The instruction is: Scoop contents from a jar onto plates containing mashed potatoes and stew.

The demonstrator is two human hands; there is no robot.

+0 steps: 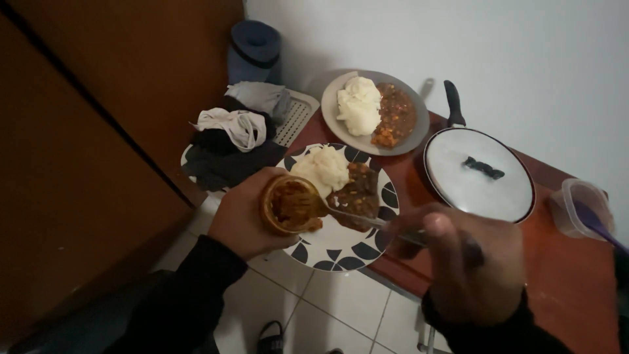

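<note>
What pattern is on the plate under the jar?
The plate is white with dark leaf shapes around its rim, seen in the head view.

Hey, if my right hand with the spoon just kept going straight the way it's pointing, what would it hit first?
Probably the open jar in the left hand. The right hand aims the spoon leftward over the patterned plate, and its bowl looks already at the jar's mouth, though depth is unclear.

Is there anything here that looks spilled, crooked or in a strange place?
Nothing looks spilled. One oddity: the patterned plate juts well past the red table's edge, over the tiled floor. The left hand tilts a small jar above it while the right hand scoops with a spoon.
</note>
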